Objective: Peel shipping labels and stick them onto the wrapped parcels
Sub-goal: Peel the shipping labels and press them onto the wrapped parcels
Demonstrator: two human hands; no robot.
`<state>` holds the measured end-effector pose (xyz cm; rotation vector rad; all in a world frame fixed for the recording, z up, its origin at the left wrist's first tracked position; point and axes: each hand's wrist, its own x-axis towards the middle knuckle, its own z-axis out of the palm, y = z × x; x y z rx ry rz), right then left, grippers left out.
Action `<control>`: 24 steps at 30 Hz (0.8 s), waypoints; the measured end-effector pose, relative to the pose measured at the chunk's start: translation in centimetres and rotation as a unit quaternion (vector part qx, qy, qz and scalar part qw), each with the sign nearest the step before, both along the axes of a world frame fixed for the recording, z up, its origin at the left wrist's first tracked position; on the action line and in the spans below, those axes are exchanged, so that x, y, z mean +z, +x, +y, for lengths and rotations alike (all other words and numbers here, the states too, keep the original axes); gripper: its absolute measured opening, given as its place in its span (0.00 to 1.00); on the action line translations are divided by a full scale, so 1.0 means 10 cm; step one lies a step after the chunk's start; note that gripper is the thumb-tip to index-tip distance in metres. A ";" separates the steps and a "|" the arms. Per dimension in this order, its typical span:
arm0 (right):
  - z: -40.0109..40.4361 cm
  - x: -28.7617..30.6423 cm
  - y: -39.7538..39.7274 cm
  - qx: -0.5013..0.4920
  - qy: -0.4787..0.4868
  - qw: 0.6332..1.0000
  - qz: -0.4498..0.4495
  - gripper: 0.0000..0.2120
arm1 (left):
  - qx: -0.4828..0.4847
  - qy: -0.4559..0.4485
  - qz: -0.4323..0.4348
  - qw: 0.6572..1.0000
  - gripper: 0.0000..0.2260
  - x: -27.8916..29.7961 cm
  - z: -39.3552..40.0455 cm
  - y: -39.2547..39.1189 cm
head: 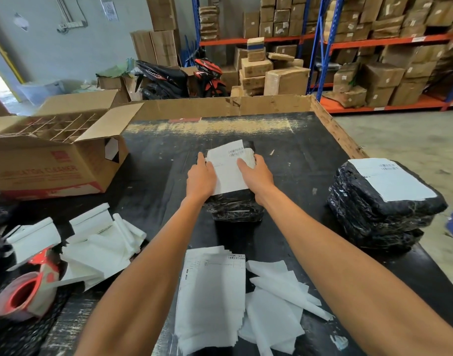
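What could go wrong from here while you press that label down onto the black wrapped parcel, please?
1. The label overhangs the far edge of the parcel, so that end may fold over or stick crooked.
2. The black wrap looks crinkled, so pressing with the left hand and right hand may trap wrinkles across the barcode.
3. Peeled backing sheets lie beside the label stack and could get mixed in.

Both arms stretched far out in front. Left hand (201, 176) lying flat, fingers (201, 160) straight, pressing down. Right hand (257, 176) flat too, just beside it, palm down.
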<state>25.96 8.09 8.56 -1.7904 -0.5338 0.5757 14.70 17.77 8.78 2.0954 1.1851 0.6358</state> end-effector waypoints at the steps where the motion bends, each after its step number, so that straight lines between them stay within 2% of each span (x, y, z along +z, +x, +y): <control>1: -0.04 0.02 0.02 -0.003 0.011 1.000 -0.009 0.29 | -0.001 0.000 -0.022 1.000 0.24 0.02 -0.04 0.01; 6: -0.31 -0.03 0.28 -0.011 0.054 0.998 0.036 0.23 | -0.058 -0.058 -0.107 0.991 0.23 0.05 -0.27 0.09; 8: -0.51 -0.06 0.35 -0.040 0.075 0.992 0.091 0.21 | -0.100 -0.110 -0.147 0.978 0.24 -0.04 -0.32 0.12; 10: -0.75 -0.12 0.40 -0.066 0.070 0.982 0.159 0.22 | -0.136 -0.129 -0.150 0.971 0.24 -0.17 -0.38 0.15; 12: -0.97 -0.21 0.42 -0.081 0.067 0.971 0.213 0.28 | -0.170 -0.069 -0.103 0.978 0.24 -0.32 -0.43 0.16; 14: -1.20 -0.37 0.51 -0.095 0.082 0.957 0.263 0.42 | -0.197 0.059 -0.023 0.978 0.23 -0.50 -0.49 0.19; 16: -1.36 -0.66 0.63 -0.108 0.100 0.949 0.279 0.47 | -0.189 0.198 0.085 0.958 0.21 -0.65 -0.52 0.21; 18: -1.60 -0.62 0.52 -0.103 0.077 0.947 0.294 0.44 | -0.164 0.257 0.157 0.939 0.22 -0.72 -0.54 0.22; 21: -2.03 -0.60 0.42 -0.076 0.034 0.961 0.265 0.28 | -0.146 0.230 0.196 0.942 0.22 -0.66 -0.66 0.29; 24: -2.47 -0.71 0.37 -0.048 0.023 0.972 0.230 0.23 | -0.100 0.225 0.206 0.947 0.20 -0.62 -0.80 0.35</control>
